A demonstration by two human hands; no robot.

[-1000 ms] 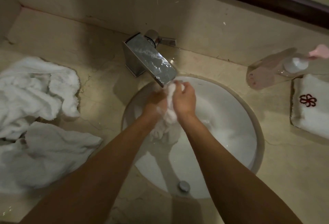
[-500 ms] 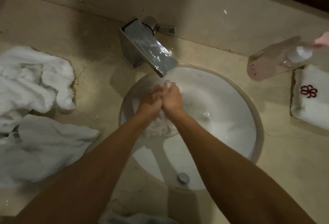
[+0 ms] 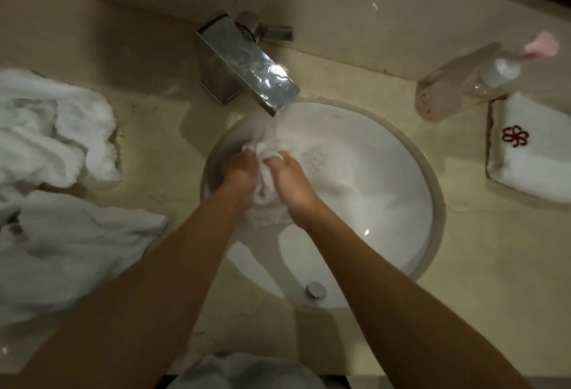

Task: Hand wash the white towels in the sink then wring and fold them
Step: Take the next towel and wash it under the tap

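We grip a bunched white towel (image 3: 266,186) between the left hand (image 3: 239,172) and the right hand (image 3: 290,181), fingers of both curled around the cloth. The towel sits inside the white sink (image 3: 386,172), directly below the chrome faucet (image 3: 247,64), whose running water falls onto it. On the table (image 3: 160,129), left of the sink, we see a heap of crumpled white towels (image 3: 55,178). To the right stand a clear pump bottle (image 3: 469,82) and a folded towel with a red emblem (image 3: 531,153).

Fingertips buried in bunched towel (image 3: 265,194).
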